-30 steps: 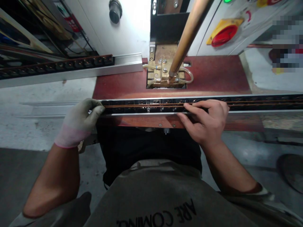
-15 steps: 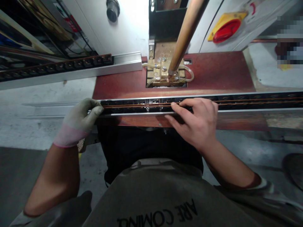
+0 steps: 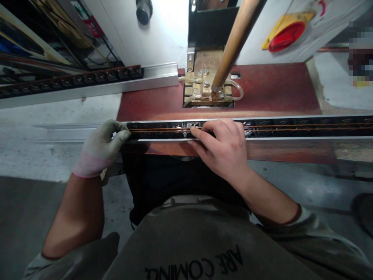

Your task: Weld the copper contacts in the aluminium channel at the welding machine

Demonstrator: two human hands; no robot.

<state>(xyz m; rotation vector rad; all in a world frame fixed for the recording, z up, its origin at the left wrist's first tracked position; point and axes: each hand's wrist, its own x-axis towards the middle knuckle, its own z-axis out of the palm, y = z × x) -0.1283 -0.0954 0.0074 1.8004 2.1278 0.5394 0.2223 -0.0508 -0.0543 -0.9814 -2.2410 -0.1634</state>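
A long aluminium channel (image 3: 62, 134) runs crosswise before me, holding a row of black moulded parts (image 3: 285, 121). Two thin copper strips (image 3: 159, 130) lie lengthwise over these parts. My left hand (image 3: 100, 146), in a pale glove with a pink cuff, pinches at the strips' left end; the fingertips hide the exact hold. My bare right hand (image 3: 225, 146) rests across the channel, its index fingertip on the copper strips near the middle. Its thumb lies apart at the channel's near edge, and the other fingers are bent over the row, partly hidden.
Behind the channel, a brass fixture (image 3: 206, 83) with clear tubes sits in a reddish-brown board (image 3: 268, 87). A slanted copper-coloured rod (image 3: 237, 46) reaches down to it. A second loaded channel (image 3: 116, 83) lies back left. A red rotary switch (image 3: 287, 37) is on the white cabinet.
My right hand has slid left along the copper strips, closer to my left hand. The left hand keeps its pinch at the strip end. The view has shifted slightly.
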